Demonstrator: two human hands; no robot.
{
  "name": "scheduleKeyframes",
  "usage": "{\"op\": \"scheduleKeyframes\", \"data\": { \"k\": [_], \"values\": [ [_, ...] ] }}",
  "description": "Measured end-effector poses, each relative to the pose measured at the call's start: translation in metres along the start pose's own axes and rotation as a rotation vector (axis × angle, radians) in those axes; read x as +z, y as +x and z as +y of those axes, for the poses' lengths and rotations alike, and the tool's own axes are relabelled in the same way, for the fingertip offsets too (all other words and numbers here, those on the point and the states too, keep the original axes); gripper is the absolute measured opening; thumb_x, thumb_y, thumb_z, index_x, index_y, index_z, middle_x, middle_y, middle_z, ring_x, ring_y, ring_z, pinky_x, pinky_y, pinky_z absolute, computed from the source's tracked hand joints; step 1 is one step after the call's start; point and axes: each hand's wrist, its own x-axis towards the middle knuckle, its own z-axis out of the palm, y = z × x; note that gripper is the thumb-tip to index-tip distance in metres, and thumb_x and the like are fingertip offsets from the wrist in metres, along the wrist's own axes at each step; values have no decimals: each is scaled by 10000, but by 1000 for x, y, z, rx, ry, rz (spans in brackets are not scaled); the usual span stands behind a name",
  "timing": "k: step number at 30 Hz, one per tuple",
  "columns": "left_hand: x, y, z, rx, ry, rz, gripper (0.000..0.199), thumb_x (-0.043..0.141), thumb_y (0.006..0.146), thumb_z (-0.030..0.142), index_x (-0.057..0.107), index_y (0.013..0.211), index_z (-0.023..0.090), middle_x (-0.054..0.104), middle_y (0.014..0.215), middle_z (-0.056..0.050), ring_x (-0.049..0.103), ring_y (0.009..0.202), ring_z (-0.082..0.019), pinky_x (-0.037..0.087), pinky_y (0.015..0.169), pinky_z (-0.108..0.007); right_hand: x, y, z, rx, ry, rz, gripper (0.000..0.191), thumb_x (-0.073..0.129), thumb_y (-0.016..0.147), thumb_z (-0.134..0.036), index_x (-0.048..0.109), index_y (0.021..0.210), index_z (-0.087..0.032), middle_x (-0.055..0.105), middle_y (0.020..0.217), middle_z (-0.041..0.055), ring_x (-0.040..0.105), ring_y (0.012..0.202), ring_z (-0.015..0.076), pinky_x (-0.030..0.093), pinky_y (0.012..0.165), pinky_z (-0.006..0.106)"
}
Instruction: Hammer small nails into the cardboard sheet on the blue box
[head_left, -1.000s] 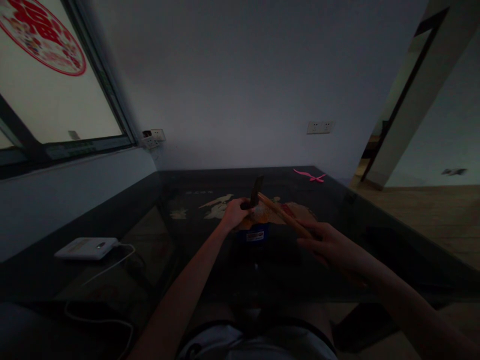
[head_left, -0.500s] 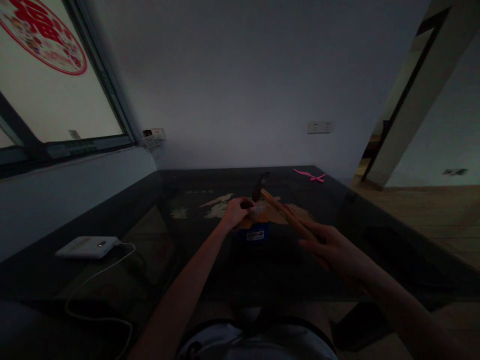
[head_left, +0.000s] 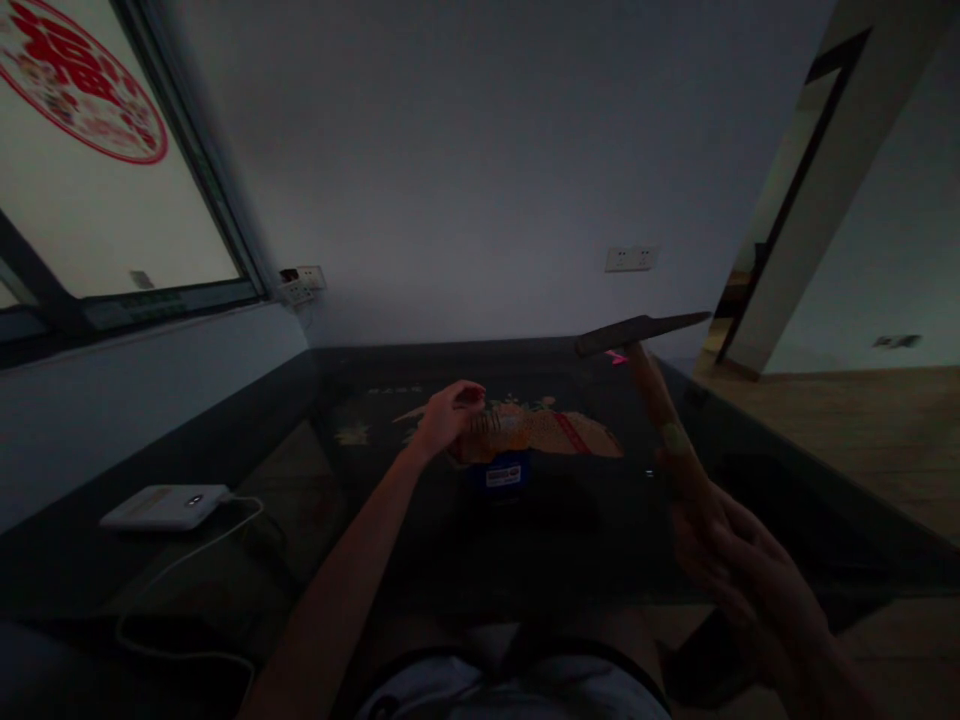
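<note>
With right hand wrapped tight round a wooden-handled dark metal hammer, holding it head-up; with left hand loosely curled, kinda half-open, by an orange-tan patterned piece over a blue box.

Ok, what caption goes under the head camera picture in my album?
Hammer held up in the right hand, left hand over a dark table.

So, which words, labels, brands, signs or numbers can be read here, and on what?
"福" on the round red window decoration.
Label on the blue item: too small.
Print and display on the white device: too blurred.
Faint characters on the dark tabletop: unreadable.
Greenish marks on the window frame: blurred.
</note>
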Motion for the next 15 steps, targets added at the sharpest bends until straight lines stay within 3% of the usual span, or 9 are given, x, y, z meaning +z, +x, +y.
{"op": "scheduleKeyframes", "data": {
  "k": [5, 8, 10, 15],
  "values": [
    [-15, -17, 12, 23, 91, 163, 151, 507, 820, 229, 608, 896, 146, 658, 879, -49, 629, 795, -126, 503, 770, -243, -13, -14, 24, 104, 176, -92, 811, 607, 734, -566, 167, 1404, -442, 473, 510, -72, 279, 289, 48, 243, 294, 167],
    [-8, -35, 25, 101, 169, 140, 145, 496, 834, 212, 612, 899, 155, 662, 897, -48, 624, 818, -130, 492, 785, -250, -14, -20, 43, 135, 277, -132, 769, 624, 724, -563, 185, 1355, -542, 490, 520, -82, 223, 326, 29, 239, 337, 151],
    [2, -48, 34, 168, 243, 30, 143, 495, 842, 207, 617, 907, 168, 667, 904, -40, 619, 838, -136, 481, 795, -257, -15, -23, 56, 106, 319, -142, 712, 647, 712, -549, 263, 1312, -571, 475, 517, -89, 172, 356, 21, 202, 355, 133],
    [36, -75, 47, 211, 451, -432, 164, 496, 847, 212, 606, 969, 201, 671, 941, -23, 632, 830, -138, 483, 755, -236, -19, -26, 76, 88, 367, -162, 571, 646, 724, -530, 422, 1250, -534, 424, 490, -92, 148, 377, 17, 180, 360, 120]
  ]
}}
